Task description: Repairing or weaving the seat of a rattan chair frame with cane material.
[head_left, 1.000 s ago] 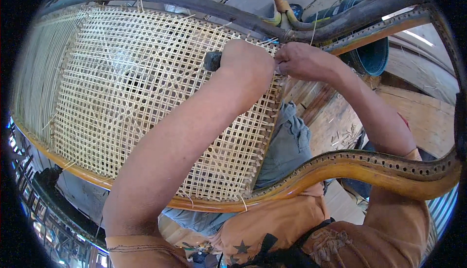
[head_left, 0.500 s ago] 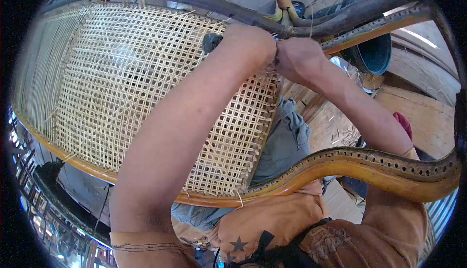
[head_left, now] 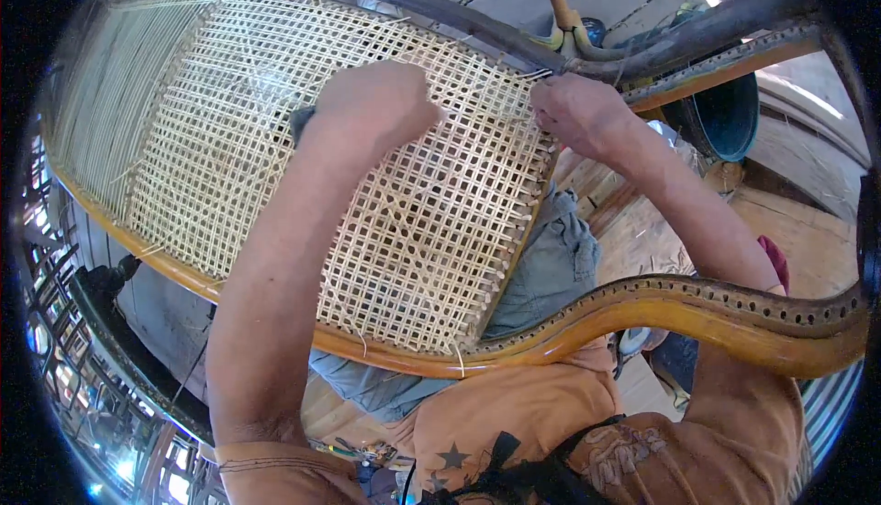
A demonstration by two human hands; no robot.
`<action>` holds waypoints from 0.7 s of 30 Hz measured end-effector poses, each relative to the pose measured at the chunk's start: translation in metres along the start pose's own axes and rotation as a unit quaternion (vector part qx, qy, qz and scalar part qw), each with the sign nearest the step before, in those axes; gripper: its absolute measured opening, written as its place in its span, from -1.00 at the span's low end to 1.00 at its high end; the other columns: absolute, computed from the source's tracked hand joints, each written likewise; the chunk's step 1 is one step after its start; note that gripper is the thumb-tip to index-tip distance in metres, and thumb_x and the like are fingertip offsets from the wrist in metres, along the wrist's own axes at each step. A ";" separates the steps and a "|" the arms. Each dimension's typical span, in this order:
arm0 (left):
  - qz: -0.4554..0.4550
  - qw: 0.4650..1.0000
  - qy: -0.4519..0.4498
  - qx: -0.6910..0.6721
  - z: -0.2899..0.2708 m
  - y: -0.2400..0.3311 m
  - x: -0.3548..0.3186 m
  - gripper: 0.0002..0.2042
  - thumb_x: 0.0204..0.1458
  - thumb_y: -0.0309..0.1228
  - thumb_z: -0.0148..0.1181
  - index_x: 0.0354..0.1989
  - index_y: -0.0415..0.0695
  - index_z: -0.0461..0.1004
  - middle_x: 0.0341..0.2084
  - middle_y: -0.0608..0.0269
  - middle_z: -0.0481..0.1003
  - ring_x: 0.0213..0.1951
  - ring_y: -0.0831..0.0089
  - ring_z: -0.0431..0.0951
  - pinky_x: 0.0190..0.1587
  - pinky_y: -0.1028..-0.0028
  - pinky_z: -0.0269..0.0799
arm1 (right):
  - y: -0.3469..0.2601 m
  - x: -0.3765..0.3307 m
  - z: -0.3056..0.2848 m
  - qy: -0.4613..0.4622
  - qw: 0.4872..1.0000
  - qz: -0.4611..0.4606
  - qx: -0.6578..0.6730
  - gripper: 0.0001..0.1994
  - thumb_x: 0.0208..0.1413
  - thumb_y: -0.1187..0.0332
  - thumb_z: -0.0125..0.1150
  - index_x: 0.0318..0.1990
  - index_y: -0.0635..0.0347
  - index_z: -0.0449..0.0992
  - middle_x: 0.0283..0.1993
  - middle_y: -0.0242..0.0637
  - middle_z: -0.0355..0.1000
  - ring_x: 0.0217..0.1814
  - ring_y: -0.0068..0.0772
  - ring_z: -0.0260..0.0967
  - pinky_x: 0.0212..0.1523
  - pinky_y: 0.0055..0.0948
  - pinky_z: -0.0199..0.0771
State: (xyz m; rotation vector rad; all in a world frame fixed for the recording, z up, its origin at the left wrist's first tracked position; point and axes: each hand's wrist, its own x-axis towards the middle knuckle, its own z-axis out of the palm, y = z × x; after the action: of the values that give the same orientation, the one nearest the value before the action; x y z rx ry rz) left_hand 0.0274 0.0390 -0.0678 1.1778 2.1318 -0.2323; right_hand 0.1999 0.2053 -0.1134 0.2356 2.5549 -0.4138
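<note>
A sheet of woven cane (head_left: 431,230) fills a curved, varnished wooden frame (head_left: 523,354) in front of me. My left hand (head_left: 376,110) is closed in a fist above the middle of the weave. Out of its left side pokes the dark, rounded end of a tool handle (head_left: 301,124); the rest of the tool is hidden in the fist. At the far right corner of the weave, my right hand (head_left: 583,115) has its fingers pinched together at the frame's edge. What those fingers hold, if anything, is hidden. Thin cane ends stick up beside them.
A dark rail (head_left: 459,19) runs along the far side, with a row of holes in the wood at right. A dark bucket (head_left: 730,115) stands beyond my right arm. Grey cloth (head_left: 551,244) lies under the panel's right edge. Unwoven strands (head_left: 110,101) stretch across the left end.
My left hand has moved left, away from my right hand, carrying the dark-handled tool. My right hand stays at the corner. The whole view has shifted slightly.
</note>
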 end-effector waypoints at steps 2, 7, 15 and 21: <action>-0.046 0.998 -0.048 -0.010 -0.001 -0.013 -0.006 -0.56 0.02 -0.02 0.08 -0.54 -0.22 0.55 -0.56 0.02 0.54 -0.39 0.09 0.57 -0.22 0.17 0.45 | 0.010 -0.003 0.000 0.015 0.997 -0.029 0.066 -0.87 0.07 0.35 0.05 -0.34 0.23 0.42 -0.34 -0.06 0.44 -0.21 0.02 0.41 -0.20 -0.14 0.43; -0.042 0.998 0.006 -0.035 0.012 -0.025 -0.026 -0.52 0.04 0.02 0.03 -0.53 -0.22 0.54 -0.57 -0.05 0.51 -0.41 0.03 0.54 -0.24 0.14 0.41 | 0.038 -0.007 -0.013 0.008 1.000 -0.004 0.016 -0.82 0.08 0.29 0.06 -0.34 0.22 0.46 -0.33 -0.02 0.44 -0.23 0.07 0.41 -0.22 -0.11 0.40; -0.062 0.997 0.046 -0.024 0.010 -0.035 -0.050 -0.49 0.08 0.05 -0.01 -0.56 -0.20 0.49 -0.63 -0.05 0.46 -0.50 0.00 0.48 -0.38 0.12 0.36 | 0.034 -0.009 -0.043 -0.106 0.994 0.026 0.006 -0.79 0.02 0.34 0.03 -0.38 0.20 0.59 -0.33 -0.03 0.52 -0.23 0.00 0.50 -0.22 -0.16 0.50; -0.105 0.992 0.068 -0.023 0.010 -0.048 -0.077 -0.46 0.07 0.08 -0.02 -0.59 -0.23 0.45 -0.68 -0.05 0.41 -0.56 0.03 0.45 -0.44 0.14 0.32 | 0.020 -0.002 -0.031 -0.038 0.996 0.042 -0.068 -0.83 0.00 0.40 0.04 -0.40 0.18 0.59 -0.32 -0.09 0.54 -0.22 -0.11 0.53 -0.25 -0.16 0.52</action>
State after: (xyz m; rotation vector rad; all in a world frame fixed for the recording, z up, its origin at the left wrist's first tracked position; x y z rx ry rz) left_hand 0.0209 -0.0459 -0.0335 0.9664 2.3714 -0.2002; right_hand 0.1919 0.2342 -0.0920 0.2708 2.4768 -0.2118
